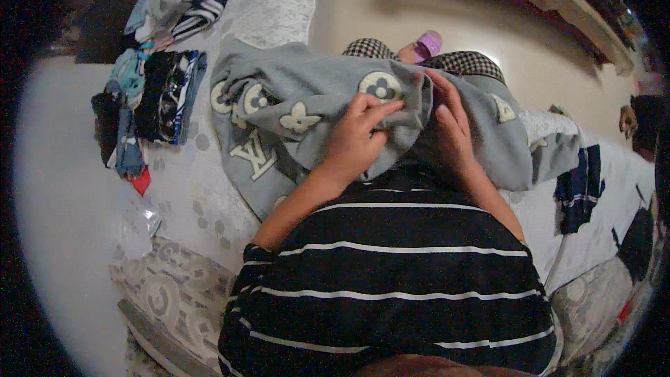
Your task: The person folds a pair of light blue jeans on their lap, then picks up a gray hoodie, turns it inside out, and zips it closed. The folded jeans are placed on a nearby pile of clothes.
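Observation:
A grey fleece-like garment (314,78) with cream flower and letter patches lies across the lap and spreads over the bed to the left. My left hand (361,133) rests on it just below a round flower patch (379,86), index finger stretched out and the others curled. Whether those fingers pinch the cloth is unclear. At the garment's open folded edge (426,99) is my right hand (453,120), its thumb apart from the fingers. Its fingertips touch that edge. More of the same grey cloth (502,141) drapes to the right of my right hand.
Folded dark clothes (165,97) lie to the left, beside a heap of mixed clothes (123,115). Further clothes (183,5) are piled at upper left. A clear plastic bag (138,225) sits at lower left. On the right lies a dark blue garment (581,188).

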Motion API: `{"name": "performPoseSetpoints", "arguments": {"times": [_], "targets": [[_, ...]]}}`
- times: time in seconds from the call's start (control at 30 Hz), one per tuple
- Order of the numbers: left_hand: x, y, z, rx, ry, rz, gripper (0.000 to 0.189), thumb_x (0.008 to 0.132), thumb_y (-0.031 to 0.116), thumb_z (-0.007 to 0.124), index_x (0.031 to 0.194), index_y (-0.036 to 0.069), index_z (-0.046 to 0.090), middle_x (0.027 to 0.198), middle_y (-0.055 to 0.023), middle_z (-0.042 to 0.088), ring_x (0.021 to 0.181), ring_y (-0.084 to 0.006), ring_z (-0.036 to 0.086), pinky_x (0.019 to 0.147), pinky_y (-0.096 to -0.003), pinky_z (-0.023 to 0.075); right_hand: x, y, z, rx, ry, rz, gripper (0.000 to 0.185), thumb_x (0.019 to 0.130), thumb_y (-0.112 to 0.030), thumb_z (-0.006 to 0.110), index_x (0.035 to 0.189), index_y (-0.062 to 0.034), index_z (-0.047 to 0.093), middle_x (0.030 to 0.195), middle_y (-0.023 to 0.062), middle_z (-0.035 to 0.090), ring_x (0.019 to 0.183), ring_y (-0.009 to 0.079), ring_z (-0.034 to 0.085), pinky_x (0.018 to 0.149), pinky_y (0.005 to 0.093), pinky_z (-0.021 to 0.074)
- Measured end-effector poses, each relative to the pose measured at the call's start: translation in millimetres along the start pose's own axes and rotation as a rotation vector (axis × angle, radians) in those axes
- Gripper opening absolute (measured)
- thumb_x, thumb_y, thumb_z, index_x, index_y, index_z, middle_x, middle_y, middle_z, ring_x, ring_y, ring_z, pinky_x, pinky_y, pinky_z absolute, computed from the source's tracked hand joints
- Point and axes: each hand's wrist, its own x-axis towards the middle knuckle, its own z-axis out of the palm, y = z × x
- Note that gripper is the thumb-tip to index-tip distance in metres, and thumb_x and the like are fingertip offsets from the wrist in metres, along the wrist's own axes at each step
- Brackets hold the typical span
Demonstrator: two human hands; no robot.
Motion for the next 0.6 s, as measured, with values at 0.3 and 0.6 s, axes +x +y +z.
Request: {"name": "performPoseSetpoints", "arguments": {"times": [0.3, 0.6], "targets": [[-4, 8, 9, 0.224, 0.006, 0.261, 0.056, 0.068, -0.003, 0.065, 0.12, 0.018, 0.066, 0.1, -0.0081, 0.051, 0.083, -0.0256, 0.06, 0.07, -0.037, 0.0521, -17, -26, 1, -0.139, 0.155, 0.308, 0.043, 0.09, -0.013, 0.063, 0.131, -0.0053, 0.055, 0.118, 0.0045, 0.061, 0.108, 0.0142, 0.055, 0.094, 0.0261, 0.0416], [3, 13, 10, -0.288, -0.231, 0.015, 0.051, 0.086, 0.021, 0.07, 0.133, 0.009, 0.055, 0.126, -0.0123, 0.049, 0.101, -0.0182, 0.054, 0.087, -0.0319, 0.0471, -5, -20, -32, 0.196, 0.223, 0.321, 0.04, 0.094, -0.023, 0.059, 0.13, -0.0055, 0.058, 0.125, 0.005, 0.06, 0.108, 0.0141, 0.057, 0.096, 0.0259, 0.0413]]}}
